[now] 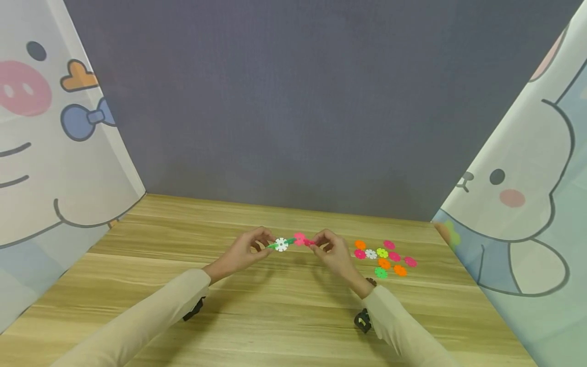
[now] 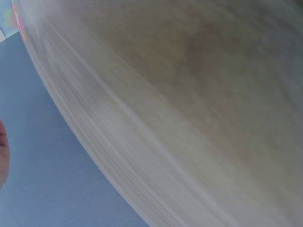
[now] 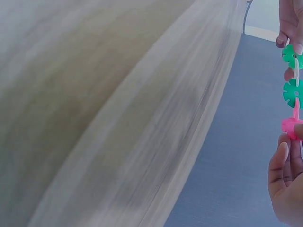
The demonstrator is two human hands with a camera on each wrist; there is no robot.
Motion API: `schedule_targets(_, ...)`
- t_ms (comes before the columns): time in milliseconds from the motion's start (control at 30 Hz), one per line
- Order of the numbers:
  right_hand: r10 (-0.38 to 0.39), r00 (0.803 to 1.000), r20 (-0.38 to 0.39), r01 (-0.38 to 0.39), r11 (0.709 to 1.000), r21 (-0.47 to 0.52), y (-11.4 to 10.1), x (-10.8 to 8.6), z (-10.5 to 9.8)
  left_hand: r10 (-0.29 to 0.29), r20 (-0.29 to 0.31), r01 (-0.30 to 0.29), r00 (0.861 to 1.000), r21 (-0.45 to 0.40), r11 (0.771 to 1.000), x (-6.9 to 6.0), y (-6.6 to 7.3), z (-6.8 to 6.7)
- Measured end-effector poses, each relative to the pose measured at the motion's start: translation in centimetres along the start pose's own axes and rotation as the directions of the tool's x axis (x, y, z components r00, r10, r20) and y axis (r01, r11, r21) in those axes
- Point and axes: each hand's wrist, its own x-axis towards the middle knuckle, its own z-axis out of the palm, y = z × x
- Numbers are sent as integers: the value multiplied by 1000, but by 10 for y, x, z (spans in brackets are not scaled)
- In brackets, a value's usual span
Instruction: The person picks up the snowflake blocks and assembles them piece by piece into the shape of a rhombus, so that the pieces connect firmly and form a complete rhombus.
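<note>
Above the table, both hands hold a chain of notched plastic snowflake discs, slotted edge to edge. My left hand (image 1: 243,251) pinches the light green disc at its left end. A white disc (image 1: 282,244), a darker green one and a pink disc (image 1: 299,238) follow. At the right end, my right hand (image 1: 336,256) pinches another pink disc (image 1: 309,242). In the right wrist view the chain hangs at the right edge, its middle green disc (image 3: 291,93) between white and pink ones. Only a sliver of a hand (image 2: 3,156) shows in the left wrist view.
Several loose snowflake discs, orange, pink, white, yellow and green, lie flat to the right, among them an orange disc (image 1: 400,270). A dark disc (image 1: 371,281) is partly hidden by the right wrist. A grey panel (image 1: 293,112) stands behind the wooden table (image 1: 275,326), with printed cloth on both sides.
</note>
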Motion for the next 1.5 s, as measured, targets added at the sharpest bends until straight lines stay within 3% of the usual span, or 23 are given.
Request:
schedule_targets(300,-7,1000,25,7,1000,11,-16,0,-2,-45,24,46,999,-33,998,4,4,5)
schedule_targets(467,-39,998,42,38,999,6,-35,0,-5,-72,94,76,993,-39,996,5,7,5)
schedule_targets(633,-24,998,56,23,1000,15,-17,4,-1,-72,180,81,981,-41,996,8,10,5)
schedule_targets(767,-16,998,65,14,1000,22,-5,6,1,-50,200,62,978,-54,997,10,9,8)
schedule_targets(833,-29,997,76,27,999,19,-3,7,1,-55,197,67,979,-56,996,10,17,8)
schedule_targets(1000,-44,993,114,43,999,8,-31,5,-3,-90,157,100,983,-55,993,12,26,13)
schedule_targets(1100,-53,992,119,52,999,10,-43,4,-4,-94,120,102,988,-66,993,15,16,19)
schedule_targets(1500,-146,984,101,145,989,17,-46,6,-2,-107,-14,105,994,-93,990,17,13,26)
